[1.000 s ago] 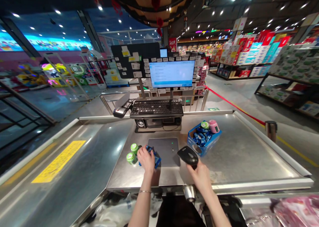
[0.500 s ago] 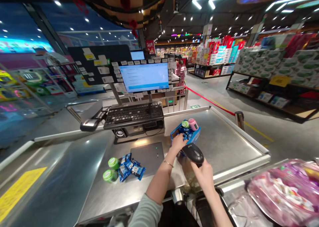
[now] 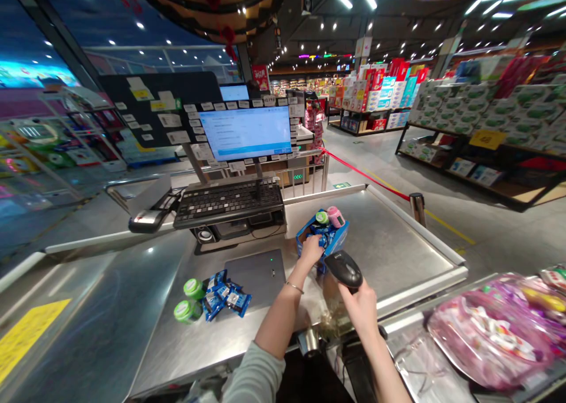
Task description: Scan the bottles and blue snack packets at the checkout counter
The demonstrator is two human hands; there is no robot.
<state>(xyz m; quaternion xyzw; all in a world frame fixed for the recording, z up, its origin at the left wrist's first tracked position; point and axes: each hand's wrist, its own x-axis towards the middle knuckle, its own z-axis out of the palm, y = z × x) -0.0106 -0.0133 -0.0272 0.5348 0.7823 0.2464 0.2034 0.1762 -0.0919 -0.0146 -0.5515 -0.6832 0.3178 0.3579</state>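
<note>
My left hand (image 3: 312,248) is in at the near side of the blue open-topped box (image 3: 338,245), fingers bent down over the small blue packets (image 3: 326,234); I cannot tell whether the fingertips are pinching one, since the hand covers them. The box stands on the table (image 3: 384,238), right of the grey plate (image 3: 260,273), with a green tub (image 3: 322,217) and a pink tub (image 3: 336,217) resting on top of the packets. I judge each packet light, its shiny wrapper a bit slick and crinkly, so a crimped end or edge between thumb and finger should suit it better than a squeeze on the middle, which might crush what is inside. The box looks like thin card, best held by opposite walls; the tubs look stiff and round, easiest around the sides. My right hand (image 3: 363,310) is wrapped around the handle of the black barcode scanner (image 3: 343,267), firm plastic and probably fairly light.
</note>
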